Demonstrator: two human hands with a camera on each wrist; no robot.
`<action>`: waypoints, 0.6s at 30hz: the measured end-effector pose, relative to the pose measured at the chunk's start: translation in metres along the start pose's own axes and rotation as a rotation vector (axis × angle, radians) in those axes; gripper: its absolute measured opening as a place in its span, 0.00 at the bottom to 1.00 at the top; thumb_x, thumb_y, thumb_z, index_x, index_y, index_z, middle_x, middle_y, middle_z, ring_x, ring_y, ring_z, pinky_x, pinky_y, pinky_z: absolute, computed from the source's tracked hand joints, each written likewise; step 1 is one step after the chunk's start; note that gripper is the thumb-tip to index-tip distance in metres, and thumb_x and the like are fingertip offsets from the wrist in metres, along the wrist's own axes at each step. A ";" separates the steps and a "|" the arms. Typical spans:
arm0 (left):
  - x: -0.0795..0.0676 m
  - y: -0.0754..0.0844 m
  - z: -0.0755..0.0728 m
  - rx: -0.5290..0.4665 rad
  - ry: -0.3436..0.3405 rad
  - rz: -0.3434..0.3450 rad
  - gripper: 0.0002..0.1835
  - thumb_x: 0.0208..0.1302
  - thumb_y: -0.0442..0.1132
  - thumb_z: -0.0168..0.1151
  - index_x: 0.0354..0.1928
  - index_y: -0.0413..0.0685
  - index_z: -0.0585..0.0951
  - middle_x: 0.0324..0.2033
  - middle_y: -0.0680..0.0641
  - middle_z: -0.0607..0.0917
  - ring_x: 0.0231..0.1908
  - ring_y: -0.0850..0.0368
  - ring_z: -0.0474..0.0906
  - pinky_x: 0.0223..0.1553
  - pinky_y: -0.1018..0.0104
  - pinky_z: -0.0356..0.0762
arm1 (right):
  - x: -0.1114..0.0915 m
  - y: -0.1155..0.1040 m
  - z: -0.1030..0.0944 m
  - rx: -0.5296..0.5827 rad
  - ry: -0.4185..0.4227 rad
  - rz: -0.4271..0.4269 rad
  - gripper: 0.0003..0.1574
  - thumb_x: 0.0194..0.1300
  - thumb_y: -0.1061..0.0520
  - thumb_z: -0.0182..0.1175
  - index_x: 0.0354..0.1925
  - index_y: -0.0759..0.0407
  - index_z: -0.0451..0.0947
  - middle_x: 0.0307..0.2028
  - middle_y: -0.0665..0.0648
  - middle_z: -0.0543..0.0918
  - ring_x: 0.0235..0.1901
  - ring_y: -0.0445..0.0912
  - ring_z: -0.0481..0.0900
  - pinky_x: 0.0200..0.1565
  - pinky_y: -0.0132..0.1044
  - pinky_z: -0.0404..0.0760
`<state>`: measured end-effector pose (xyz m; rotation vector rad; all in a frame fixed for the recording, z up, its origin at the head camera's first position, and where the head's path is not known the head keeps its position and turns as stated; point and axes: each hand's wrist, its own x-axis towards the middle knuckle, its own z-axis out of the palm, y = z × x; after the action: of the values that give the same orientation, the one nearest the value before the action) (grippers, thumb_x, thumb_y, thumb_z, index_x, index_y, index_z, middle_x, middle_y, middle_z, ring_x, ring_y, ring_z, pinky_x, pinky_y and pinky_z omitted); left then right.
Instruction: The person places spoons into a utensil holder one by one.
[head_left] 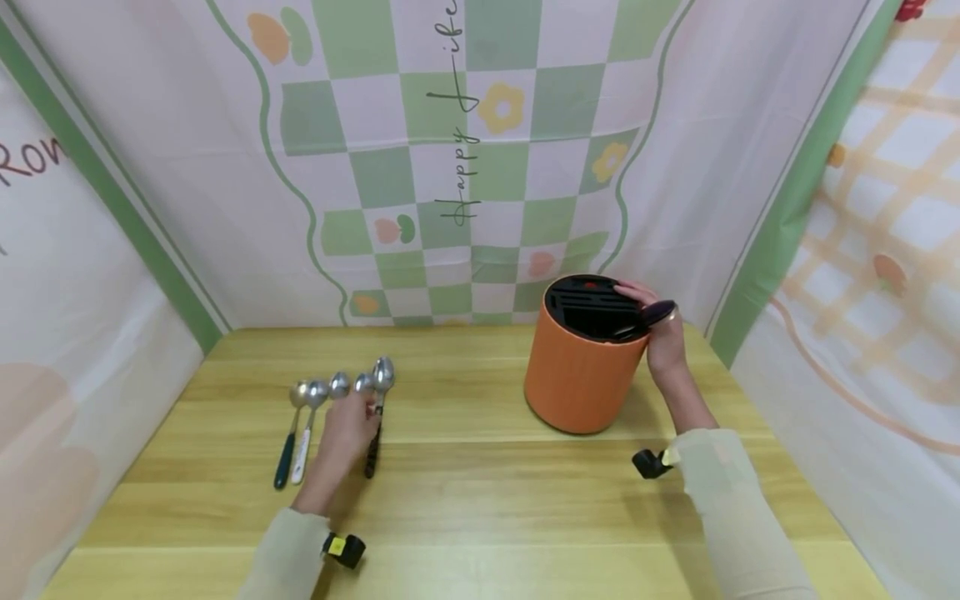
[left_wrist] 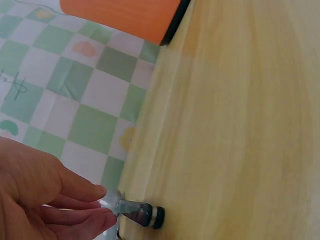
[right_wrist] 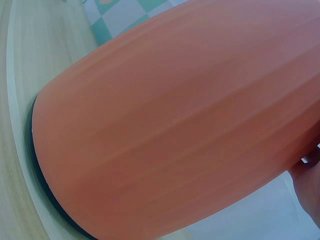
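Note:
In the head view, a row of metal spoons [head_left: 317,393] lies at the left of the table, with dark or white handles. My left hand [head_left: 348,429] is over the row and hides some handles. Its curled fingertips are at the neck of the rightmost spoon [head_left: 383,375], which has a black handle; whether they pinch it is unclear. A spoon [left_wrist: 134,212] shows at those fingertips in the left wrist view. My right hand [head_left: 666,342] grips the rim of an orange utensil holder [head_left: 581,379]. A dark, shiny utensil [head_left: 658,312] leans over that rim in front of the hand.
The holder has a black slotted top [head_left: 588,292] and stands upright at the right rear. A checked cloth [head_left: 435,183] hangs behind the wooden table [head_left: 465,492], and printed cloths hang at both sides. Each wrist wears a small black camera [head_left: 345,550].

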<state>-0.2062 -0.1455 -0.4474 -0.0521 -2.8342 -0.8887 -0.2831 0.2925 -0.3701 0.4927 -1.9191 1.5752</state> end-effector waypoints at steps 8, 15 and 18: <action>0.004 -0.001 0.007 0.114 -0.087 -0.052 0.05 0.58 0.29 0.67 0.29 0.37 0.79 0.21 0.44 0.81 0.19 0.55 0.76 0.19 0.67 0.75 | -0.001 -0.011 0.002 0.007 -0.004 0.011 0.29 0.80 0.62 0.32 0.52 0.84 0.74 0.58 0.67 0.79 0.59 0.37 0.75 0.63 0.23 0.69; 0.011 -0.001 0.011 0.250 -0.096 -0.017 0.09 0.56 0.33 0.69 0.25 0.41 0.77 0.19 0.45 0.79 0.20 0.52 0.75 0.19 0.63 0.74 | 0.001 0.003 -0.002 -0.029 -0.007 0.016 0.34 0.82 0.54 0.31 0.53 0.78 0.78 0.59 0.64 0.79 0.60 0.35 0.74 0.64 0.24 0.68; 0.014 -0.001 0.011 0.289 -0.092 0.003 0.10 0.53 0.33 0.70 0.22 0.42 0.76 0.21 0.44 0.79 0.23 0.49 0.76 0.23 0.59 0.77 | 0.001 0.004 -0.003 -0.031 -0.012 0.025 0.35 0.82 0.53 0.31 0.53 0.78 0.78 0.60 0.67 0.78 0.60 0.34 0.73 0.64 0.24 0.68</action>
<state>-0.2218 -0.1399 -0.4545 -0.0622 -3.0158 -0.4798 -0.2853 0.2961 -0.3722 0.4677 -1.9628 1.5584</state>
